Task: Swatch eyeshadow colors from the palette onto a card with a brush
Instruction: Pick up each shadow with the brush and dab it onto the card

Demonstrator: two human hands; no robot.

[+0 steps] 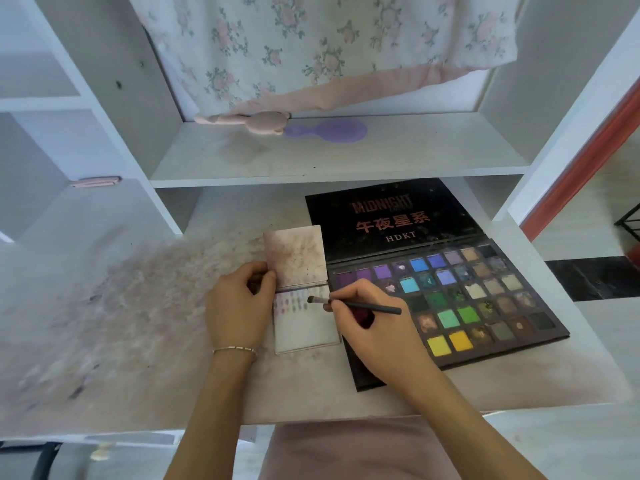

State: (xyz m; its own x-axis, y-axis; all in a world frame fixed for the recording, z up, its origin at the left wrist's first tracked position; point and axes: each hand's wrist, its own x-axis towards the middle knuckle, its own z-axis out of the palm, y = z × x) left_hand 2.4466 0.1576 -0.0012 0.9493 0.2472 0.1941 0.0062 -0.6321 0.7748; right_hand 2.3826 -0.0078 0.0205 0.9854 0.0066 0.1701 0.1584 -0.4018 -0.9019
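**Inspector:** Dusty white desk (145, 341), powder smears across the left of the frame, shelf above with a purple mirror (334, 130). State your position.

**Me:** My left hand (239, 306) pinches the lifted cover of the card (304, 327) at centre frame, fingers curled on its left edge to keep it from sliding. My right hand (374, 327) grips the brush (353, 304) pencil-fashion, bristles at the right end of the swatch row near the card's top. The palette (460, 306) lies open just right of the card, my right wrist over its lower left corner.

**Inspector:** Recommendation for this stroke?

**Me:** Light pressure, one short downward pull, clear of the neighbouring swatch so the shades stay distinct. I'd tap off loose powder first; I cannot tell what shade the bristles carry.

**Inspector:** Risk?

**Me:** My wrist could smudge the lower pans.
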